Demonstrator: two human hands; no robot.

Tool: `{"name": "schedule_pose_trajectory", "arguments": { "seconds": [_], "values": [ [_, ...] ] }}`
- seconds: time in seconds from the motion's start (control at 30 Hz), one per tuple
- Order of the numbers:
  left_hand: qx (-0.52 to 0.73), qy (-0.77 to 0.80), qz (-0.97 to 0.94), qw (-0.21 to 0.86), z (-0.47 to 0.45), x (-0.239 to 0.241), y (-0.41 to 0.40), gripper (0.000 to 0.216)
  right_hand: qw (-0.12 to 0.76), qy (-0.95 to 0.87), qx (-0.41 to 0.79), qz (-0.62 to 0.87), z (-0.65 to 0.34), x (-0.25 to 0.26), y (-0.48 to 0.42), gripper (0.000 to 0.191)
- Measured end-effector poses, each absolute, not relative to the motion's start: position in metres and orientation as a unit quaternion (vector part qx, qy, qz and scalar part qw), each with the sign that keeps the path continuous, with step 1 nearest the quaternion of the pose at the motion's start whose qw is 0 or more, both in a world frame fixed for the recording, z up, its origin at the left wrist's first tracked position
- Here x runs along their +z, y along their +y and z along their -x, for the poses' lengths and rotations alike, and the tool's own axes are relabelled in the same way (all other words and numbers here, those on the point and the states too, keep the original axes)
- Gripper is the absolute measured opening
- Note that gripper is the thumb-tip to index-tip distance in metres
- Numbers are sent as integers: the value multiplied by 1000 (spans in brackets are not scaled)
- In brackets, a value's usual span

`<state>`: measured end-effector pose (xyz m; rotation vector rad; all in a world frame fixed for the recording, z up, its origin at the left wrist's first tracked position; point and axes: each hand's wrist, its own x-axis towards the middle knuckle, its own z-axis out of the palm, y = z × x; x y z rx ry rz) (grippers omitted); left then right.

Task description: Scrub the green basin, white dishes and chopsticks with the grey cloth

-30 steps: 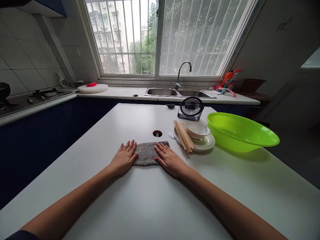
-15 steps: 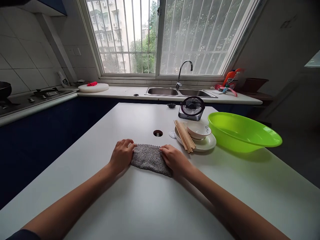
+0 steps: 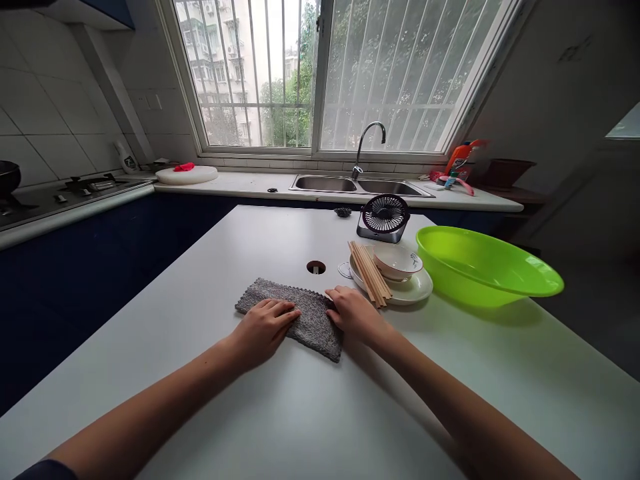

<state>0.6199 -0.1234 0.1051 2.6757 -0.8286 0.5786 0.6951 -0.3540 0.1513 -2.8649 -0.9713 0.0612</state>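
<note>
Grey cloth (image 3: 314, 319), long axis slanting far-left to near-right, extends left from right hand (image 3: 357, 315), which pinches its end. Left hand (image 3: 264, 330) across its middle, fingers bent; can't tell if gripping.

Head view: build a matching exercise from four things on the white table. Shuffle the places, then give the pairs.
Things
1. grey rectangular textured cloth
2. wide bright green plastic basin
3. thin pale wooden sticks
4. black round-headed fan

Places
A. rightmost of the four
B. touched by left hand and right hand
C. near the white table's far edge
D. resting on the shallow white plate

Pairs: 1B; 2A; 3D; 4C
</note>
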Motion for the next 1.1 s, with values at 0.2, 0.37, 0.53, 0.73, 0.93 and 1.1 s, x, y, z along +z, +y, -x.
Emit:
{"name": "schedule_pose_trajectory", "arguments": {
  "seconds": [0.2, 0.37, 0.53, 0.73, 0.93, 1.1],
  "values": [
    [192, -310, -917, 161, -628, 104, -108, 36, 131, -330, 32, 934, -697, 162, -365, 9],
    [222, -338, -898, 174, -624, 113, -112, 26, 220, -302, 96, 922, -697, 173, -369, 4],
    [184, -410, -873, 189, -612, 122, -125, 24, 329, -299, 126, 887, -702, 176, -373, 12],
    [241, -434, -856, 146, -610, 114, -131, 31, 482, -270, 215, 805, -715, 170, -375, 34],
    [327, -387, -839, 198, -610, 117, -131, 25, 548, -248, 265, 754, -720, 180, -378, 50],
    [327, -263, -836, 355, -604, 120, -132, 21, 581, -230, 288, 726, -713, 203, -383, 52]
  ]
}}
